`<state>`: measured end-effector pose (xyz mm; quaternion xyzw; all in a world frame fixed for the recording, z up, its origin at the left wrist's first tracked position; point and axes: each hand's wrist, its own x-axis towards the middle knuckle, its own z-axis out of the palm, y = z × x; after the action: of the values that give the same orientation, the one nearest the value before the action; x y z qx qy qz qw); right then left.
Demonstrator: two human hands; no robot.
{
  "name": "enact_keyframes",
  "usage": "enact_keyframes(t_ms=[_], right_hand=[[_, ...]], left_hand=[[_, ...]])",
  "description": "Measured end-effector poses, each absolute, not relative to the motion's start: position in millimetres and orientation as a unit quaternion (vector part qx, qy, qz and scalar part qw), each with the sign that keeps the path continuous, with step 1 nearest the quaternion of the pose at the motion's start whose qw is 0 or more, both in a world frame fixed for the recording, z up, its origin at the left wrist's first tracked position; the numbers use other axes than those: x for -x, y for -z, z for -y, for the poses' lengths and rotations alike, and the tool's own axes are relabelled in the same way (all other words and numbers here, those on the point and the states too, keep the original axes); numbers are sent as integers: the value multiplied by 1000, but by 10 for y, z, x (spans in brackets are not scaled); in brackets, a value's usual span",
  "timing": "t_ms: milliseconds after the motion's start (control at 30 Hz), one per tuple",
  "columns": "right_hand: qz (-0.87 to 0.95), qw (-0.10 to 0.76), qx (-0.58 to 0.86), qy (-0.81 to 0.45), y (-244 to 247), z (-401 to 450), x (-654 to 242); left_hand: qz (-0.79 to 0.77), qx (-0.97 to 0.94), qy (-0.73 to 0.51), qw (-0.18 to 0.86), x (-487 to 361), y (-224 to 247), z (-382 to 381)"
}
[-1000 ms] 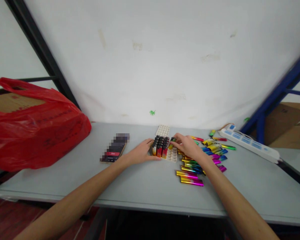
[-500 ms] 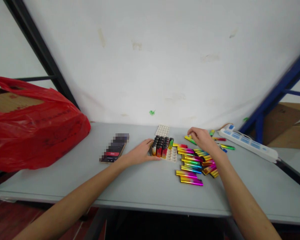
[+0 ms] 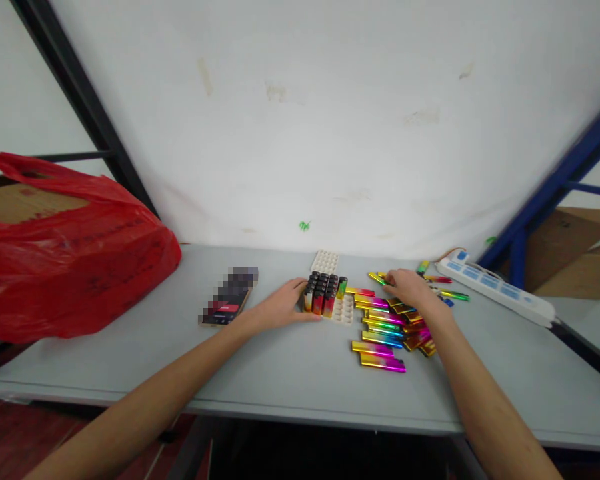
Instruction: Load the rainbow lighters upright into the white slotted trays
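Note:
My left hand (image 3: 283, 305) curves around the left side of a white tray with rows of holes (image 3: 343, 311), fingers behind and thumb along the front edge. Black-topped lighters (image 3: 322, 291) stand upright in the tray's left part, with a green one (image 3: 342, 287) at their right. Over the scattered lighters, my right hand (image 3: 411, 291) is lowered with its fingers bent together at the end of a yellow-green lighter (image 3: 377, 278). The fingertips are partly hidden. Shiny multicoloured lighters (image 3: 383, 339) lie flat below that hand, some in a row, others heaped under the wrist.
Behind the filled tray lies a second white holed tray (image 3: 325, 261). A phone (image 3: 230, 298) rests left of my left hand. A red plastic bag (image 3: 80, 267) with a carton sits at far left. A white power strip (image 3: 497, 287) runs along the right, near a blue post (image 3: 555, 180).
My right hand has moved down and slightly right, its fingertips now at the yellow-green lighter. My left hand and the tray have stayed in place.

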<state>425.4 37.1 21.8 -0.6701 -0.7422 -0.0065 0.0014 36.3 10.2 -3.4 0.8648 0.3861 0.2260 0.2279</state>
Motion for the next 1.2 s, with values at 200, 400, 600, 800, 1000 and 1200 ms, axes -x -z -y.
enact_keyframes(t_ms=[200,400,600,800,1000,1200], right_hand=[[744,102,660,-6,-178,-407,-4236],[729,357,572,-120,-248,-423,-4112],[632,520,462,-341,-387,-256,-3736],[591,520,380,-486,-475,-86,-3446],[656,480,439,-383,-398,-57,-3294],[704,466,495,-206,-402,29,-3210]], left_hand=[[-384,-866,-222,230,-369,18,-94],[-388,-865,-220,230,-381,-8,-78],[-380,-864,-234,232,-380,11,-79],[-376,-864,-236,236,-386,16,-86],[-377,-868,-229,227,-391,19,-86],[-375,-868,-231,228,-389,25,-84]])
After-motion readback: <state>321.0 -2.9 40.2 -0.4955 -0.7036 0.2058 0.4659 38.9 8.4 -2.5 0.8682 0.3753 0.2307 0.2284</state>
